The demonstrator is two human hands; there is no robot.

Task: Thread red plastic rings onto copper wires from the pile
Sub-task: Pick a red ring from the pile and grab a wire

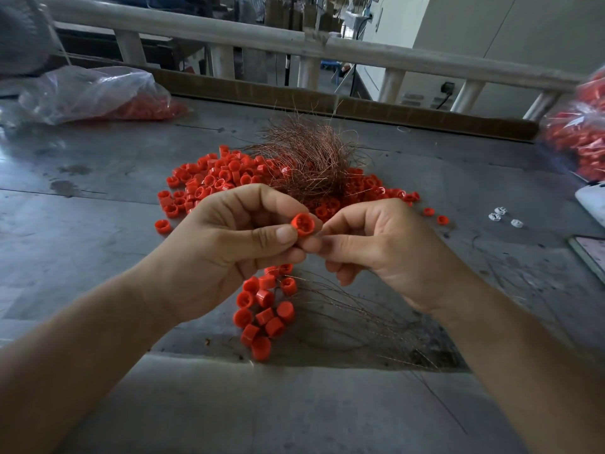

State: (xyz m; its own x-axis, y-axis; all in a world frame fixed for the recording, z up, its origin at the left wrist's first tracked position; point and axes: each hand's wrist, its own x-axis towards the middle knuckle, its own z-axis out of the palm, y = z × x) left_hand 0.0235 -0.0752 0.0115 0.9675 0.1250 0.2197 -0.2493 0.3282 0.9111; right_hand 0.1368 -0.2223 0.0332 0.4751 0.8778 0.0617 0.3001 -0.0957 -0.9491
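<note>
My left hand (pixel 229 244) pinches a red plastic ring (pixel 302 225) between thumb and fingers above the table. My right hand (pixel 370 247) meets it from the right, fingertips pinched together at the ring; any wire between them is too thin to make out. Behind the hands lies a spread pile of loose red rings (pixel 216 181) with a tangled bundle of copper wires (pixel 311 155) on top. Below the hands a bunch of threaded rings (pixel 265 309) lies on the table, their copper wires (pixel 360 319) trailing to the right.
The work surface is a grey metal table (pixel 98 208). A clear bag of red rings (pixel 98 96) sits at the back left, another bag (pixel 579 132) at the right edge. Small white pieces (pixel 501 216) and a phone-like flat object (pixel 589 253) lie at right. A wooden rail (pixel 294 44) runs behind.
</note>
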